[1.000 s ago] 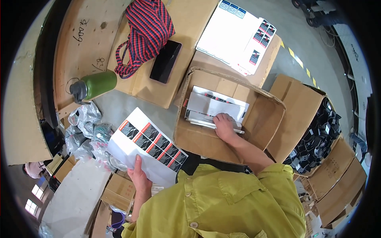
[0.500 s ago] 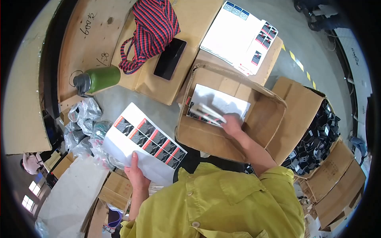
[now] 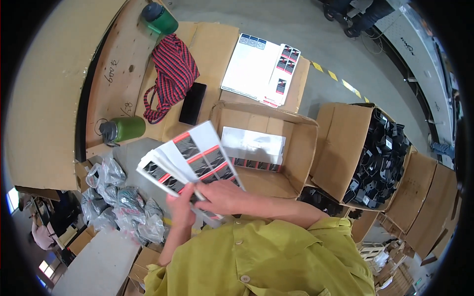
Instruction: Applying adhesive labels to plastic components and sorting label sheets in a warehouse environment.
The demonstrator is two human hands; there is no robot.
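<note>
White label sheets (image 3: 191, 155) printed with dark, red-edged rectangles fan out in front of my chest, some of them curled over. My left hand (image 3: 181, 209) is closed on their lower edge, its thumb against the paper. Right beside it, my right hand (image 3: 222, 197) pinches the sheets too, its fingers partly hidden by the paper. Beyond my right forearm stands an open cardboard box (image 3: 308, 148). Inside it lie more label sheets (image 3: 253, 143), white with a row of dark rectangles along the near edge.
A stack of white printed sheets (image 3: 252, 66) lies on cardboard behind the box. Left of it are a phone (image 3: 192, 103), a plaid cloth bag (image 3: 174, 69) and two green bottles (image 3: 129, 129). Plastic-bagged items (image 3: 131, 207) sit at left; a carton of black parts (image 3: 377, 158) at right.
My right hand has come out of the box with folded sheets and moved left to meet my left hand. The sheets are now gripped together. The view has shifted.
</note>
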